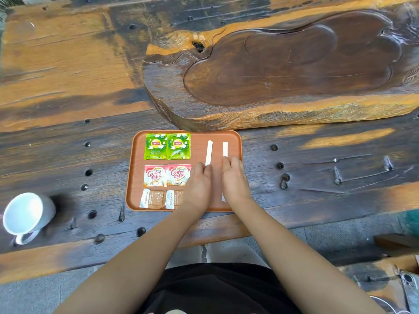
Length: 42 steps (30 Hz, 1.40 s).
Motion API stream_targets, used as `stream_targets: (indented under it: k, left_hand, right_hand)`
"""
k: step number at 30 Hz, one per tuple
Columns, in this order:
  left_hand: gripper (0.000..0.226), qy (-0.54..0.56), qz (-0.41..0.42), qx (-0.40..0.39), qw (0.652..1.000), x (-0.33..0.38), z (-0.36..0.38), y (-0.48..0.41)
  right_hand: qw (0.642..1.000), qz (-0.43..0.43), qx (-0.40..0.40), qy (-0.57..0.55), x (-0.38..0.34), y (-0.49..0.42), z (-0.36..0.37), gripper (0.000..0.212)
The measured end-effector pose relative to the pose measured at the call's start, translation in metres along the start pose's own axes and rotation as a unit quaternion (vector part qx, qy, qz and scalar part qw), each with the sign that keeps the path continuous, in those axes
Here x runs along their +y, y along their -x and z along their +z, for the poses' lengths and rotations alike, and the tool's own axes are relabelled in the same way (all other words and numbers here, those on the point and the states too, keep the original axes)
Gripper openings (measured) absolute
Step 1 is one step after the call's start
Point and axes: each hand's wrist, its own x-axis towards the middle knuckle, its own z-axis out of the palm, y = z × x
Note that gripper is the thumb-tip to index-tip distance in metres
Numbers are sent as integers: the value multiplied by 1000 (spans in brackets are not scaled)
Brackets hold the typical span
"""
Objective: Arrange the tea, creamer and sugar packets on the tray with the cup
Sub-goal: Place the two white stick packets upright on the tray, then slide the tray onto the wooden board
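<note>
An orange-brown tray (136, 168) lies on the wooden table. Two green Lipton tea packets (167, 146) sit side by side at its far left. Below them lie two Coffee-mate creamer packets (166, 175), then two brown-and-white sugar packets (153, 198) at the near left, the right one partly under my left wrist. Two white stick packets (209, 151) (225, 148) stand parallel on the right half. My left hand (199, 182) rests flat on the near end of the left stick; my right hand (234, 177) rests flat on the right stick. A white cup (27, 214) stands on the table, far left of the tray.
A large carved dark wooden slab (283, 71) lies just behind the tray. Iron studs and nails (283, 180) dot the table on both sides. The table's front edge runs close below the tray. A phone (410, 288) lies at the lower right.
</note>
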Motion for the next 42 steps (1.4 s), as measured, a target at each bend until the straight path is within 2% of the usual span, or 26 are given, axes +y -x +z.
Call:
stream_targets:
  k: [8, 14, 20, 23, 26, 28, 34, 42]
  left_hand:
    - [30, -24, 18, -8, 1000, -5, 2, -2]
    - [31, -86, 74, 11, 993, -8, 4, -3]
    - [25, -194, 144, 56, 969, -11, -28, -2]
    - [45, -274, 177, 116, 938, -27, -59, -12]
    - [42, -276, 127, 186, 934, -51, -93, -24]
    - [40, -282, 91, 202, 933, -63, -113, -29]
    - [38, -136, -48, 137, 980, -83, -145, -36]
    - [33, -58, -80, 84, 992, -86, -163, -43]
  right_hand:
    - [998, 7, 3, 63, -1, -2, -4, 50]
    - [999, 22, 16, 34, -5, -2, -13, 39]
    - [996, 48, 69, -28, 15, -5, -39, 28]
    - [994, 88, 50, -48, 32, -8, -49, 28]
    - [992, 113, -8, -58, 43, -6, -47, 27]
    - [987, 134, -37, -84, 43, -2, -43, 23]
    - [972, 191, -33, -136, 32, 11, -31, 25]
    - [954, 266, -2, -135, 17, 22, -25, 12]
